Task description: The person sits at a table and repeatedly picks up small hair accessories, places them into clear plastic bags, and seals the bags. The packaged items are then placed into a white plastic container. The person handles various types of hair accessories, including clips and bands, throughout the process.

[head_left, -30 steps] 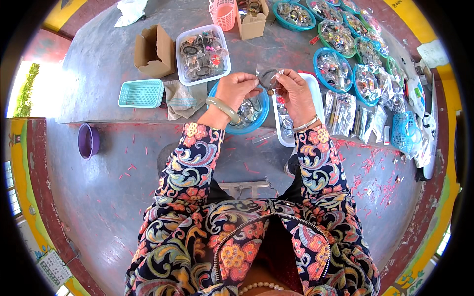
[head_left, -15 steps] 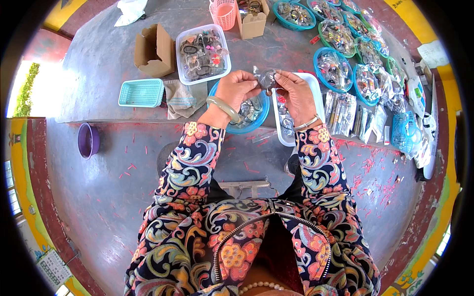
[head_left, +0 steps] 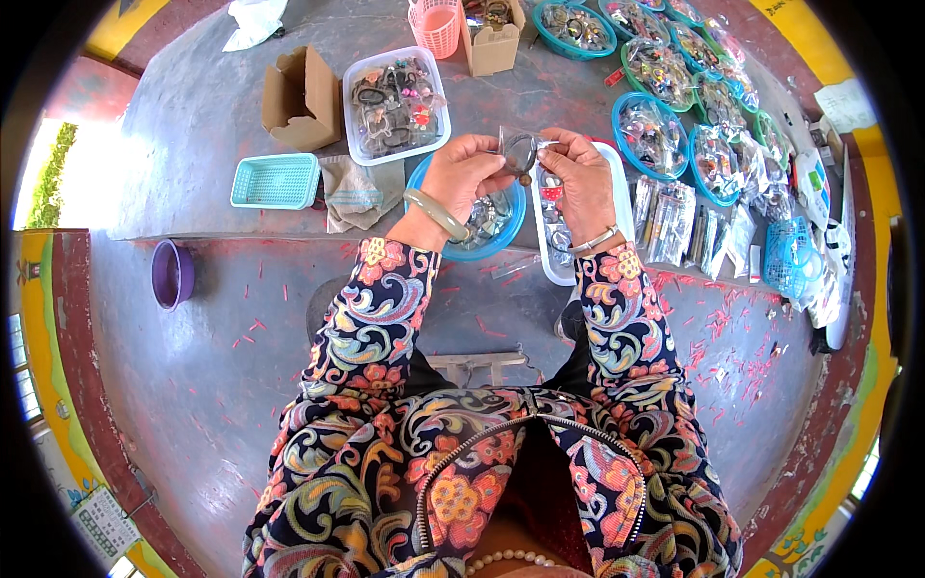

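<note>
Between my two hands is a small clear plastic bag [head_left: 518, 146] with a dark loop, like a hair tie, in or against it. My left hand [head_left: 461, 181] is closed, pinching the bag's left side between thumb and fingers. From the other side, my right hand [head_left: 578, 183] grips the right edge in a pinch. Under the left hand stands a blue round basin [head_left: 472, 254] of clear-bagged pieces. Partly covered by the right hand is a white rectangular tray [head_left: 621, 183] with small items, one of them red. A white tub [head_left: 352, 135] of dark hair ties and coloured charms lies beyond.
On the table are an open cardboard box [head_left: 313, 101], a turquoise basket [head_left: 275, 183], a grey cloth [head_left: 361, 193] and a pink basket [head_left: 436, 27]. Several basins [head_left: 618, 144] of bagged goods and flat packets [head_left: 670, 220] fill the right. A purple basin [head_left: 172, 275] stands at lower left.
The bag and dark loop have turned between my fingers, so the clear film now stands up and the ring shape shows. My right fingers have shifted slightly; both hands stay in place.
</note>
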The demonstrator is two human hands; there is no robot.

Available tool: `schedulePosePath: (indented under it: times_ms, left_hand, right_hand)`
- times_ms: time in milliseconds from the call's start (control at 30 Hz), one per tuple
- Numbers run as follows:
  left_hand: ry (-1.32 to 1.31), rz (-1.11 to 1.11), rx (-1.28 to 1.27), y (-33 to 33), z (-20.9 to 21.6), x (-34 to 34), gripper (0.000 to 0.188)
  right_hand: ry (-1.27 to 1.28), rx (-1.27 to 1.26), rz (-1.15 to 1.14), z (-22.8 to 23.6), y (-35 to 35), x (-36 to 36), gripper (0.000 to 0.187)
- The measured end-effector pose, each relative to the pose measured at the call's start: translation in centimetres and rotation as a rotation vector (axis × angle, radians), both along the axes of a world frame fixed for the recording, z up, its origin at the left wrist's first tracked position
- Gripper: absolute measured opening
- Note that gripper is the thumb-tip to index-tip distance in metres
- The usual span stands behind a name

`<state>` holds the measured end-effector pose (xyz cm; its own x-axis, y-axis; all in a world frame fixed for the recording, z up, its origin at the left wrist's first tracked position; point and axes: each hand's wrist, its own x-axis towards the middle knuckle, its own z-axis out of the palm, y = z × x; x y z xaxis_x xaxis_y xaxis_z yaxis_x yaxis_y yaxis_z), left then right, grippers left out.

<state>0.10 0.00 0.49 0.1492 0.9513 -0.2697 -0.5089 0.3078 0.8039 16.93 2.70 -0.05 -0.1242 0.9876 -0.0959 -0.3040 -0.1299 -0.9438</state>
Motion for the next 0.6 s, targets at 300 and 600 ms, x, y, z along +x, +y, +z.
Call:
schedulePosePath:
  times_ms: [300, 600]
  left_hand:
    - [0.093, 0.118, -0.035, 0.08, 0.14, -0.02, 0.013]
    - [0.066, 0.203, -0.056, -0.27, 0.24, 0.23, 0.013]
  right_hand:
    - [-0.076, -0.123, 0.134, 0.5, -0.12, 0.14, 0.02]
    - [-0.09, -0.163, 0.315, -0.13, -0.14, 0.32, 0.013]
